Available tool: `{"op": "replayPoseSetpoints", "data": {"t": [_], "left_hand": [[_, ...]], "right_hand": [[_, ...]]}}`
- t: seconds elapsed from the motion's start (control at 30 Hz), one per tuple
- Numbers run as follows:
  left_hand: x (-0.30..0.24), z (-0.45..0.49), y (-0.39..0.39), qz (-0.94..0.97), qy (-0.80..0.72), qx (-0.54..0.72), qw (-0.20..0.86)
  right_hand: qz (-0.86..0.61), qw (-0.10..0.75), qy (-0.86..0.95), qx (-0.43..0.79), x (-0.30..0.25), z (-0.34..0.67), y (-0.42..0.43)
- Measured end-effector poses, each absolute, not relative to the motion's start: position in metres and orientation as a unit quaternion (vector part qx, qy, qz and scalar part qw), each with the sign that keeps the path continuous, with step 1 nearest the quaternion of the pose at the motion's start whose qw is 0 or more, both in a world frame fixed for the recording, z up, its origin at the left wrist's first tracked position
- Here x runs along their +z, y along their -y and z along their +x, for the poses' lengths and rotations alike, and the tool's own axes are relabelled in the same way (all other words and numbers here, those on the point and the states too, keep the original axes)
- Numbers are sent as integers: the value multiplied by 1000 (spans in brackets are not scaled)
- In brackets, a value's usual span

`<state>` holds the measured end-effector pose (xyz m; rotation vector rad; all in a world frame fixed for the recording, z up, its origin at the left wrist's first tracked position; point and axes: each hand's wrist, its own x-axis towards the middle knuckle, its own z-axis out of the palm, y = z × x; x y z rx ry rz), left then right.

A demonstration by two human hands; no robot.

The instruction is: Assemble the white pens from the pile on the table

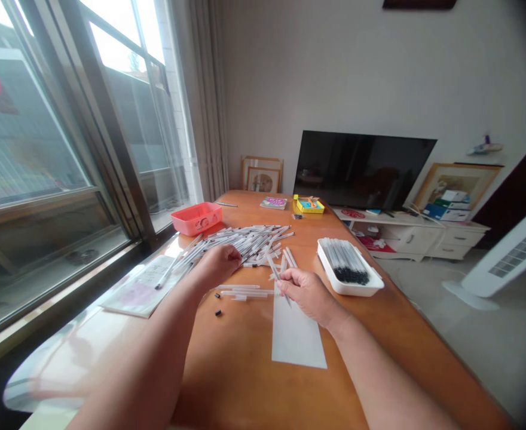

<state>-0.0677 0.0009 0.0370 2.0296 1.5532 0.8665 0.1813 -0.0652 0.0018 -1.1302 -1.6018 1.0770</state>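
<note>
Fingers [285, 285] of right hand [308, 295] pinched on one white pen [273, 267], thumb and forefinger at its lower part. Pen is tilted, upper end pointing away toward the pile. Hand sits over the top edge of a white paper sheet [296, 337] lying flat on the table [245, 388].

Left hand [220, 263] is knuckles-up at the near edge of the pile of pens [254, 239], fingers curled down into it. Cannot tell if they actually grip anything, fingertips hidden. Pile is spread mid-table, mostly white barrels, fanned left toward the window side.

A few loose pens [245, 291] lie between the two hands, roughly parallel to the table's near edge. Small black caps [218, 312] sit just below them, close to the left forearm.

White tray [373, 285] is right of the right hand, near but not touching. It holds a neat row of pens, dark ends toward the camera. Pink tray [196, 218] is beyond the pile on the left, by the window. Clear sleeve with printed paper [140, 292] lies left of the left hand, some pens overlapping its far edge.

Far end of table: book [274, 203], yellow box [310, 206]. TV [361, 170] behind on a low white cabinet [424, 236]. White fan [514, 257] on the floor, right.
</note>
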Motion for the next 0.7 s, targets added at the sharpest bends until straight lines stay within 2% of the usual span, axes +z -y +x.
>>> {"op": "replayPoseSetpoints", "data": {"t": [0.17, 0.3, 0.57, 0.7], "left_hand": [[25, -94, 31, 768, -557, 188, 254], [12, -108, 59, 778, -573, 133, 219], [9, -111, 74, 789, -565, 139, 196], [15, -95, 59, 715, -587, 226, 304]], "right_hand": [[-455, 429, 644, 441, 0, 182, 65], [-456, 434, 642, 438, 4, 181, 67], [-460, 433, 648, 425, 2, 182, 65], [-452, 438, 651, 424, 2, 182, 65]]}}
